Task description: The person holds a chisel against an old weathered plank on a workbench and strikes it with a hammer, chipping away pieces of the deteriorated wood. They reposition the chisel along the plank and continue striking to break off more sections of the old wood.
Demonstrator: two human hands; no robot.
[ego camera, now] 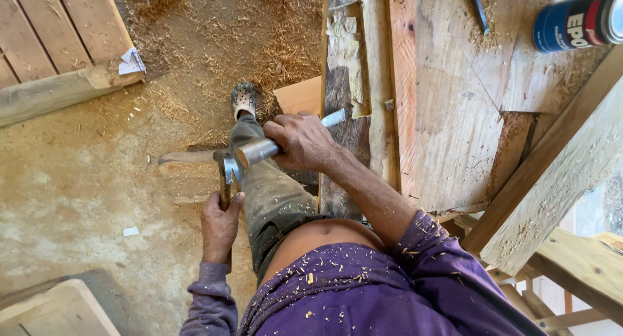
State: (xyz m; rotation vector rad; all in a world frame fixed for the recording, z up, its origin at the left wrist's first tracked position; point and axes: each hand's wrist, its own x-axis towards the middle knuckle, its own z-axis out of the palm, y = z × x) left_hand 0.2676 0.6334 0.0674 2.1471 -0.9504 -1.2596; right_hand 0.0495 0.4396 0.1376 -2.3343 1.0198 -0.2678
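My right hand (302, 141) is closed around a metal chisel (258, 151). Its round butt end points left and its flat blade (334, 118) rests against the edge of a rough dark plank (344, 141) on the workbench. My left hand (219, 227) grips the wooden handle of a hammer (227, 167) from below. The steel hammer head sits right at the chisel's butt end. Both hands are over my left leg in dusty green trousers (272, 199). My purple shirt is flecked with wood chips.
The workbench (454, 115) of pale boards fills the right side, with a blue can (577, 21) lying at its far corner. A thick beam (558, 174) slants across the right. Sawdust covers the floor (84, 180). Planks (52, 31) lie top left. My foot wears a grey clog (243, 101).
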